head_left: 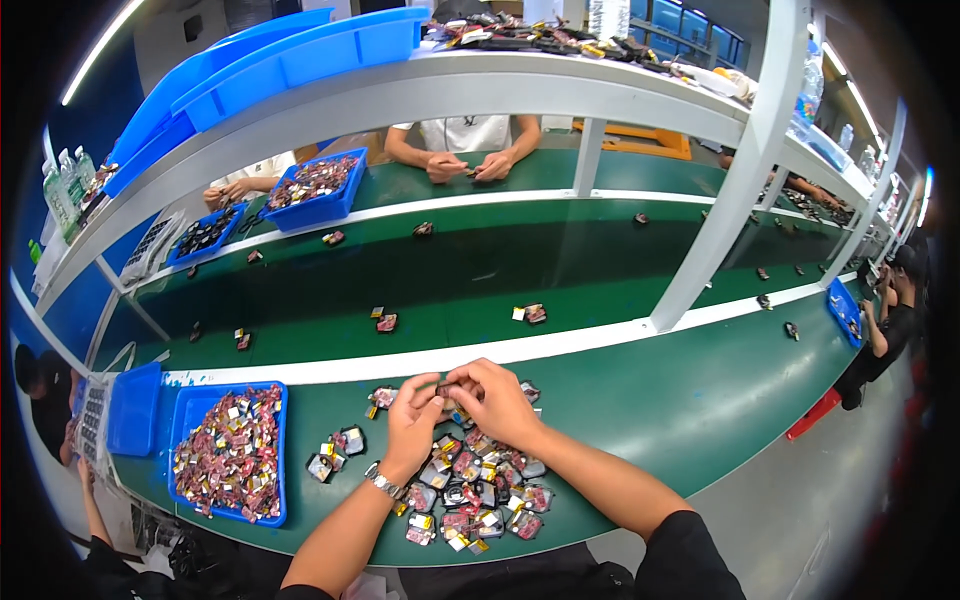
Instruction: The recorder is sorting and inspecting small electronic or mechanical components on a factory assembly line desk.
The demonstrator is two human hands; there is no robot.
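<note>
My left hand (412, 418) and my right hand (493, 402) meet above the green bench, fingertips pinched together. Between them is a small dark part (443, 391), mostly covered by my fingers. Just below and behind my hands lies a loose heap of small electronic assemblies (470, 490), dark casings with red circuit boards and silver-and-yellow battery cells. A few more assemblies (335, 452) sit left of my left wrist, which wears a metal watch (383, 480).
A blue tray (280, 450) full of red boards stands at my left, beside an empty-looking blue bin (135, 408). Beyond a white rail (400, 361), a dark green conveyor belt (440, 280) carries scattered pieces. Across it, a person's hands (470, 168) work. A white post (735, 180) supports the overhead shelf.
</note>
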